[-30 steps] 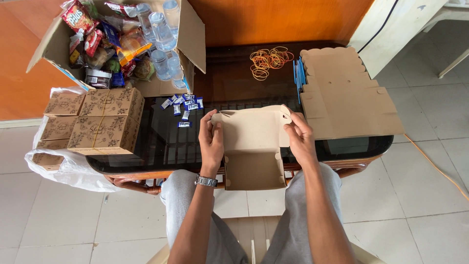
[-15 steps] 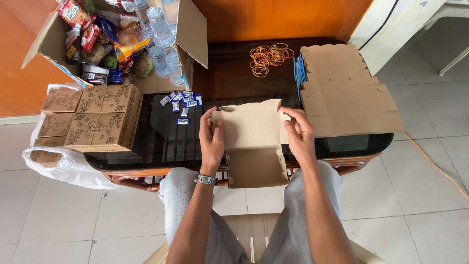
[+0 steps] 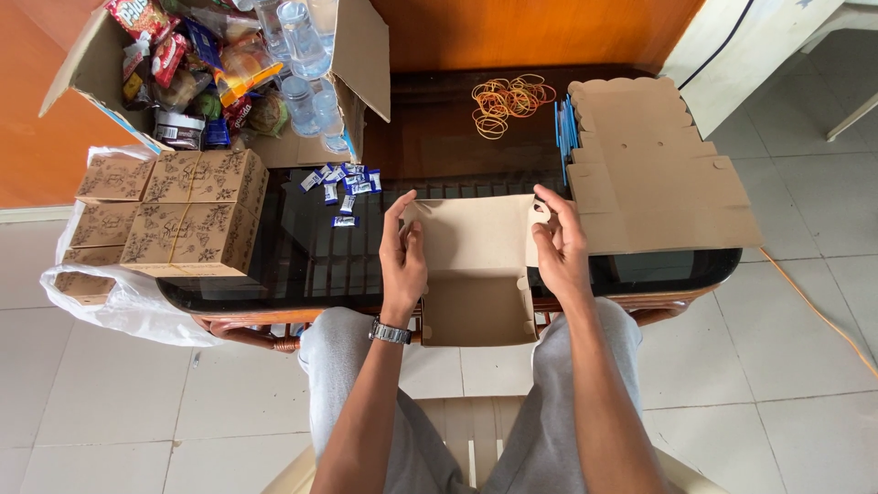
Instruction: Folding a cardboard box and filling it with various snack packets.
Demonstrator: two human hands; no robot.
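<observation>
Since the earlier frame the back flap of the cardboard box (image 3: 476, 274) has folded flatter. The box sits at the bench (image 3: 302, 265) edge, six o'clock. The left hand (image 3: 403, 261) pinches its left wall, the right hand (image 3: 560, 247) its right. Flat cardboard sheets (image 3: 654, 174) lie at two o'clock, rubber bands (image 3: 508, 99) at twelve, finished boxes (image 3: 187, 215) at nine.

bare forearms, a silver metal wristwatch (image 3: 390, 332) on the left wrist, light grey trousers (image 3: 549, 430).
</observation>
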